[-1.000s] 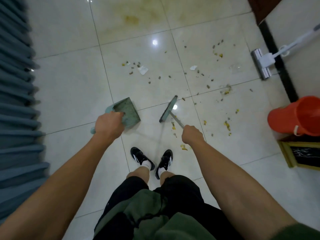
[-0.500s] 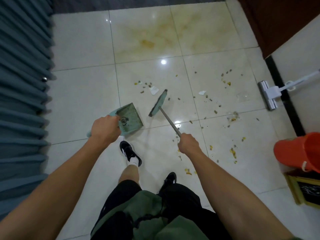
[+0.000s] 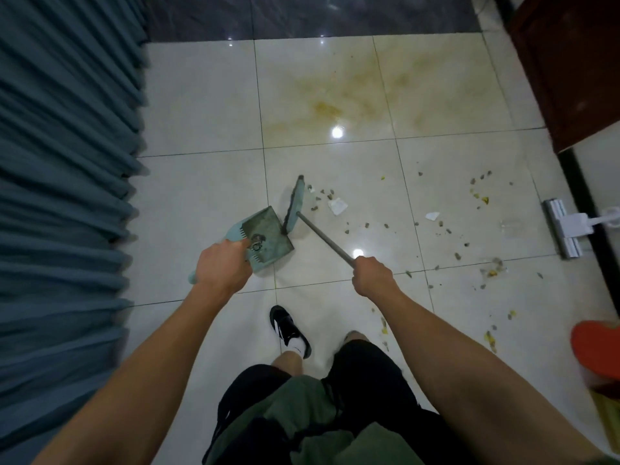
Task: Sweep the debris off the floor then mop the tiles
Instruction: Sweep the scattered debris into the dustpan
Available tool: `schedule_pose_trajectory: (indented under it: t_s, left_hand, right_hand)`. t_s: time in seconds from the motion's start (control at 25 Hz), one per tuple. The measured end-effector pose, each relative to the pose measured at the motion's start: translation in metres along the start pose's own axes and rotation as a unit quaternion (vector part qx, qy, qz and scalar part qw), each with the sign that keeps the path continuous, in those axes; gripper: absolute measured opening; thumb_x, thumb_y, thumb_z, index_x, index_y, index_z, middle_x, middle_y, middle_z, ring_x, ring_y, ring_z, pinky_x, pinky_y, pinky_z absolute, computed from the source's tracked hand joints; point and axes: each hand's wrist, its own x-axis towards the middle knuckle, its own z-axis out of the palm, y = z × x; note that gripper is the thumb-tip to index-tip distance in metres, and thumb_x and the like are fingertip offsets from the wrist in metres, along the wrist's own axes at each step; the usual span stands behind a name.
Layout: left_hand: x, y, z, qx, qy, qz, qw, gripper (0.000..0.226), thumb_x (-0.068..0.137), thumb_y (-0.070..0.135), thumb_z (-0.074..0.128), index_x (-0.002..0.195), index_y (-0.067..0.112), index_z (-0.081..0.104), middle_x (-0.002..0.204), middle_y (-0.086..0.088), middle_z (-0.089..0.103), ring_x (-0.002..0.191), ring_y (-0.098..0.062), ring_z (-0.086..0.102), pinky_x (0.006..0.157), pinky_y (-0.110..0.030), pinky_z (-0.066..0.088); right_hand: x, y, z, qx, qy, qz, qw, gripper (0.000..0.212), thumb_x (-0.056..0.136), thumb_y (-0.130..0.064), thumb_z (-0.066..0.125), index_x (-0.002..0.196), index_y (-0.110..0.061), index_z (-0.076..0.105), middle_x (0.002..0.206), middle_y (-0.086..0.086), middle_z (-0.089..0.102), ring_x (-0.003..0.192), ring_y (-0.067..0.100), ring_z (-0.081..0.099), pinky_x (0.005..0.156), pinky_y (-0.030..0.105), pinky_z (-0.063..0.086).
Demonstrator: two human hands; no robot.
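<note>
At centre left, the left hand (image 3: 223,269) grips a teal dustpan (image 3: 265,237) by its handle. Just right, the broom head (image 3: 295,204) stands beside the pan's mouth; the right hand (image 3: 371,276) grips its stick. Debris (image 3: 337,206) lies scattered rightward, toward the mop (image 3: 563,228).

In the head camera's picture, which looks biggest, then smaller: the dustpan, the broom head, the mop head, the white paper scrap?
1. Dustpan, clearly largest.
2. Broom head and mop head look alike; the wide lens makes ranking them unsure.
3. White paper scrap, smallest.
</note>
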Motion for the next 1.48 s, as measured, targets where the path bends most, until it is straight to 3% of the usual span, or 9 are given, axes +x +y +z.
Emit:
schedule_pose_trajectory:
  t_s: [0.28,0.56,0.72,0.92,1.04,1.2,1.36,1.48]
  left_hand:
    - [0.064,-0.017,-0.021,0.017,-0.019,-0.020,0.999,0.033,0.091,0.022,0.050,0.119,0.026,0.066,0.095,-0.007,0.068,0.069,-0.024,0.055,0.067,-0.033,0.050]
    - [0.132,0.024,-0.045,0.065,-0.036,-0.019,0.997,0.035,0.091,0.023,0.051,0.123,0.027,0.065,0.095,-0.007,0.069,0.071,-0.026,0.060,0.068,-0.034,0.055]
    - [0.170,0.053,-0.065,0.094,-0.057,0.002,0.994,0.031,0.093,0.025,0.051,0.121,0.028,0.065,0.096,-0.005,0.070,0.070,-0.024,0.062,0.066,-0.032,0.055]
    - [0.212,0.096,-0.076,0.102,-0.067,0.050,0.991,0.027,0.091,0.024,0.051,0.114,0.030,0.065,0.098,-0.005,0.070,0.071,-0.023,0.060,0.060,-0.029,0.047]
    - [0.229,0.121,-0.075,0.106,-0.064,0.091,0.988,0.029,0.088,0.024,0.050,0.111,0.030,0.066,0.091,-0.006,0.068,0.076,-0.028,0.064,0.067,-0.032,0.052]
    - [0.242,0.157,-0.074,0.117,-0.063,0.173,0.976,0.032,0.090,0.025,0.051,0.118,0.031,0.065,0.092,-0.005,0.068,0.078,-0.027,0.065,0.070,-0.034,0.057]
    - [0.244,0.178,-0.076,0.127,-0.057,0.247,0.959,0.028,0.090,0.023,0.051,0.113,0.027,0.066,0.088,-0.006,0.065,0.077,-0.029,0.064,0.065,-0.032,0.050]
    - [0.241,0.182,-0.077,0.133,-0.043,0.283,0.949,0.024,0.090,0.021,0.051,0.107,0.027,0.066,0.083,-0.007,0.063,0.074,-0.030,0.062,0.062,-0.031,0.046]
  right_hand:
    - [0.065,-0.032,-0.035,0.006,-0.010,-0.015,1.000,0.021,0.093,-0.014,0.055,0.114,-0.011,0.057,0.100,0.006,0.060,0.078,0.022,0.058,0.066,0.032,0.048]
    - [0.138,-0.023,-0.073,0.037,-0.049,-0.038,0.997,0.029,0.094,-0.010,0.052,0.123,-0.010,0.056,0.109,0.009,0.062,0.092,0.026,0.063,0.069,0.032,0.047]
    - [0.170,0.006,-0.082,0.029,-0.062,-0.026,0.997,0.034,0.094,-0.007,0.052,0.127,-0.009,0.055,0.107,0.008,0.063,0.079,0.022,0.057,0.065,0.032,0.047]
    - [0.166,0.064,-0.072,0.050,-0.076,0.044,0.995,0.031,0.096,-0.006,0.048,0.125,-0.010,0.057,0.106,0.006,0.063,0.080,0.021,0.059,0.064,0.030,0.045]
    - [0.146,0.091,-0.061,0.075,-0.083,0.086,0.990,0.032,0.097,-0.007,0.047,0.126,-0.012,0.057,0.109,0.006,0.063,0.094,0.023,0.065,0.066,0.031,0.045]
    - [0.112,0.114,-0.045,0.126,-0.079,0.164,0.975,0.032,0.098,-0.009,0.045,0.128,-0.013,0.055,0.112,0.007,0.062,0.096,0.025,0.064,0.071,0.033,0.047]
    - [0.071,0.129,-0.019,0.153,-0.088,0.236,0.955,0.034,0.097,-0.009,0.047,0.130,-0.012,0.055,0.113,0.006,0.063,0.087,0.022,0.060,0.068,0.031,0.045]
    - [0.042,0.134,-0.006,0.178,-0.091,0.277,0.940,0.034,0.096,-0.009,0.048,0.129,-0.010,0.054,0.116,0.008,0.062,0.095,0.024,0.062,0.069,0.031,0.044]
